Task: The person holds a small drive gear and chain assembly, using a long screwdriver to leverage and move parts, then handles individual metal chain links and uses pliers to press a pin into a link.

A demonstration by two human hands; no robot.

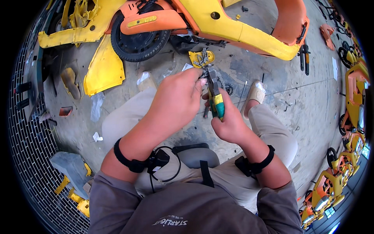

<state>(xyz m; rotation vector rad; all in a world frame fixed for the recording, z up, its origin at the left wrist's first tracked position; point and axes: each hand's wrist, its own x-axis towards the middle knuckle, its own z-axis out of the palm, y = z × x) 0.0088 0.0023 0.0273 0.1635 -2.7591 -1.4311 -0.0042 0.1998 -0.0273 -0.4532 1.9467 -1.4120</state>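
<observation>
My right hand (230,124) is wrapped round the green and yellow handles of a pair of pliers (212,84), whose metal jaws point away from me. Close against those jaws, my left hand (180,91) is closed in a pinch. A small dark piece shows at its fingertips, too hidden to name. Just beyond the fingers lies a small yellow plastic part (209,56) with a grey, knotted-looking strip (201,58) on it. Whether the jaws grip the dark piece cannot be made out.
A yellow and orange scooter (241,33) lies across the floor ahead, its black wheel (140,43) towards me. Yellow panels (104,70), a small gear (228,89) and a screwdriver (244,89) lie around. More scooters (355,95) line the right side. A grey block (70,169) stands left.
</observation>
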